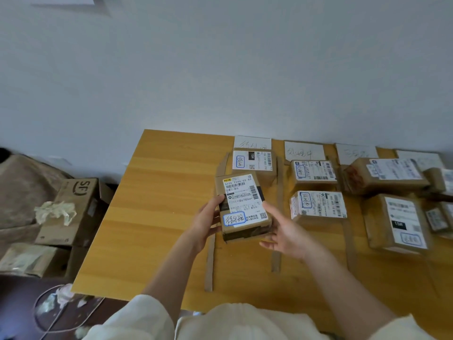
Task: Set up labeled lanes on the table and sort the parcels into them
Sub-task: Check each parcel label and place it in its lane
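A small brown parcel (pixel 241 204) with a white shipping label and a blue-framed handwritten sticker is held above the wooden table (pixel 159 229). My left hand (pixel 208 220) grips its left side, thumb on the top face. My right hand (pixel 285 230) supports its right side and near corner with the fingers curved round it. It hovers over the leftmost lane, marked by brown cardboard strips (pixel 210 261). Another parcel (pixel 253 164) lies at that lane's far end under a white lane label (pixel 252 143).
Further lanes to the right hold two parcels (pixel 316 206) in the second lane, larger parcels (pixel 397 222) beyond, each lane with a white paper label (pixel 304 150) at the wall. Left of the table on the floor stand open cardboard boxes (pixel 73 212) with crumpled paper.
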